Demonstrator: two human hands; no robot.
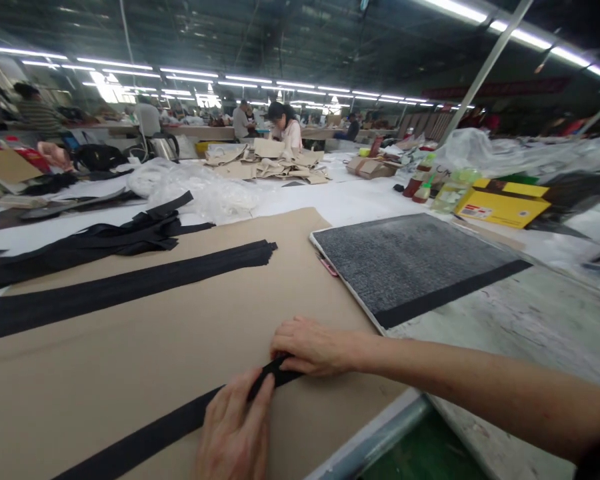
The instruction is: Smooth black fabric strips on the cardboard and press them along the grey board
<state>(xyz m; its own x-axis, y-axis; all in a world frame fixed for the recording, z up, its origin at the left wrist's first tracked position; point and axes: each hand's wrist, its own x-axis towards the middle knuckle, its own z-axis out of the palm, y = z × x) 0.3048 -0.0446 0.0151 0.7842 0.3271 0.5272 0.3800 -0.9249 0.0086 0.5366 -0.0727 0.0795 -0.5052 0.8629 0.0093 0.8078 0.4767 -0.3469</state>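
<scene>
A long black fabric strip (153, 437) runs slantwise over a tan sheet (145, 353) on the table. My left hand (236, 427) is closed on the strip near its right end, thumb and fingers pressing its edges. Just beyond it, my right hand (316, 347) pinches the same strip with curled fingers, close to the end. The fingers hide part of the strip, which seems folded or raised between them. Farther back lies a flat stack of black strips (130, 281), apart from both hands. Right of it sits a dark grey textured board (405, 257) with a black strip along its near edge.
Behind the stack is a heap of loose black strips (95, 243) and clear plastic wrap (195, 190). A yellow box (503, 203) and small bottles (423, 190) stand at the right back. A person (287, 130) works behind piled tan pieces (267, 163).
</scene>
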